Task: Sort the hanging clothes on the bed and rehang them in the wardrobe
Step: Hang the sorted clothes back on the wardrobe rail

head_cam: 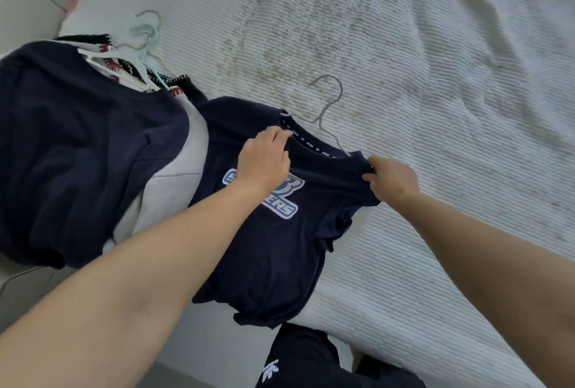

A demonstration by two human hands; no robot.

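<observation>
Far left: a pile of dark navy garments lies on the bed, with a cluster of pale hangers at its top edge; the count of hangers is not clear. Centre: a navy printed T-shirt lies flat on the bed, beside the pile, on a grey wire hanger whose hook protrudes beyond the collar. Left hand pinches the collar. Right hand grips the shirt's shoulder, fingers curled around fabric.
</observation>
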